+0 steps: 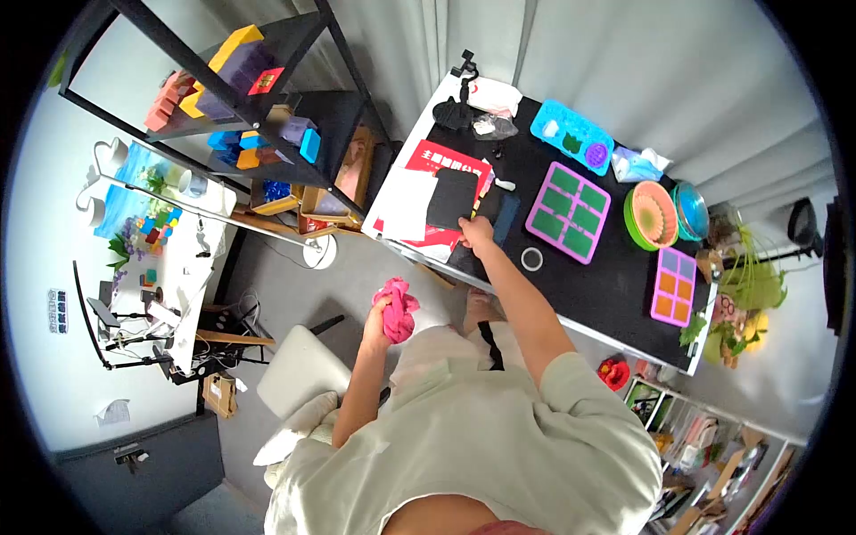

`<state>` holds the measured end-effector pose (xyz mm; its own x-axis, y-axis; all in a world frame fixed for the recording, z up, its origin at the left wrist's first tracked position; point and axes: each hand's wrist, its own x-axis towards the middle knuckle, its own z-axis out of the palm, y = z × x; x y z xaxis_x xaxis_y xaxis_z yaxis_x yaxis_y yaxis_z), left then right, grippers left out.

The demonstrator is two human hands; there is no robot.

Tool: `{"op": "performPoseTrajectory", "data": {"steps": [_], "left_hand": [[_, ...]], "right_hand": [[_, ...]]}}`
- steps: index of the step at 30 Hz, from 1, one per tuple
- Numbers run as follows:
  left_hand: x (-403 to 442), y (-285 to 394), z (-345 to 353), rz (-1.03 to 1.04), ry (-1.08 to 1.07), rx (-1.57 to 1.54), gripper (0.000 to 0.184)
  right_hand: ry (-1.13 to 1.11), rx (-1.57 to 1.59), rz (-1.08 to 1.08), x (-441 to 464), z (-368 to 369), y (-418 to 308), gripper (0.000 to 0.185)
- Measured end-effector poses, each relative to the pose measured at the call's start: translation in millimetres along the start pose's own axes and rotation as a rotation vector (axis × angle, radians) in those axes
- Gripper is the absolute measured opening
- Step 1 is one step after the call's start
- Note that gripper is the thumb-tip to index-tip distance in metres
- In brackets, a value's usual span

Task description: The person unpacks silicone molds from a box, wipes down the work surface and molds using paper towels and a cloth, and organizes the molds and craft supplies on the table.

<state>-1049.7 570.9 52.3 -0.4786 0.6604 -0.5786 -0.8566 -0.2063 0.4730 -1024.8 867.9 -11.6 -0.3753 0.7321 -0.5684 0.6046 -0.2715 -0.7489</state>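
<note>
Bunched up in my left hand (374,326) is a bright pink cloth (398,308), held off the table's left front side above the floor. My right hand (477,234) reaches over the table and grips the lower right corner of a flat black object (453,198). That object lies over a red printed sheet (437,159) and beside a white paper (407,205). A dark blue-grey item (506,219) lies just right of my right hand, and a white ring (531,259) lies further right.
The black table (588,283) holds a purple-framed green tray (568,212), a blue tray (571,136), nested bowls (654,214) and a smaller purple-framed tray (673,286). A chair (303,370) stands at left, below a black shelf rack (343,94).
</note>
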Motion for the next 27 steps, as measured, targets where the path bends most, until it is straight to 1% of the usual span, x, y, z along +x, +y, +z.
{"op": "performPoseTrajectory", "data": {"steps": [3, 4, 7, 8, 11, 13, 14, 15, 19, 20, 21, 23, 24, 27], "left_hand": [[7.0, 0.6, 18.0, 0.037, 0.044, 0.049, 0.035], [8.4, -0.8, 24.6, 0.055, 0.079, 0.032, 0.033], [19.7, -3.9, 41.9, 0.008, 0.117, 0.007, 0.032], [27.0, -6.9, 40.6, 0.009, 0.129, 0.002, 0.032], [48.2, -14.5, 38.9, 0.022, 0.179, -0.027, 0.032], [53.9, -14.9, 47.4, 0.022, 0.228, -0.048, 0.033], [51.0, -11.6, 56.2, 0.035, 0.202, -0.046, 0.033], [49.2, -10.5, 63.1, 0.049, 0.223, -0.067, 0.032], [45.7, -11.6, 67.1, 0.089, 0.268, -0.132, 0.033], [44.0, -13.0, 66.6, 0.097, 0.271, -0.132, 0.033], [43.5, -13.5, 66.8, 0.103, 0.275, -0.132, 0.033], [39.8, -12.7, 65.2, 0.123, 0.207, -0.138, 0.033], [38.6, -12.1, 64.9, 0.130, 0.172, -0.138, 0.033], [35.8, -7.2, 71.8, 0.107, 0.186, -0.225, 0.031]], "right_hand": [[-0.040, -0.039, 0.063, 6.7, -2.3, -3.6, 0.025], [-0.010, 0.028, 0.098, 5.4, -2.3, -2.2, 0.022], [-0.090, 0.162, 0.157, 28.7, 0.8, 24.6, 0.020], [-0.113, 0.137, 0.132, 35.2, 2.2, 32.6, 0.022], [-0.165, 0.156, 0.192, 10.3, -13.9, -3.1, 0.024], [-0.217, 0.136, 0.189, 18.9, -11.6, 2.3, 0.025], [-0.231, 0.117, 0.181, 19.3, -12.1, 0.9, 0.026], [-0.245, 0.096, 0.175, 18.8, -13.0, 0.7, 0.026], [-0.299, 0.273, 0.183, 13.6, -14.1, -3.4, 0.023], [-0.319, 0.295, 0.172, 11.1, -16.6, -3.4, 0.024], [-0.279, 0.248, 0.112, 8.6, -18.2, -4.2, 0.024], [-0.194, 0.159, -0.011, 5.1, -21.0, -8.8, 0.024], [-0.171, 0.171, -0.014, 4.2, -20.4, -11.8, 0.023], [-0.129, 0.325, -0.091, 0.1, -23.9, -25.1, 0.019]]}}
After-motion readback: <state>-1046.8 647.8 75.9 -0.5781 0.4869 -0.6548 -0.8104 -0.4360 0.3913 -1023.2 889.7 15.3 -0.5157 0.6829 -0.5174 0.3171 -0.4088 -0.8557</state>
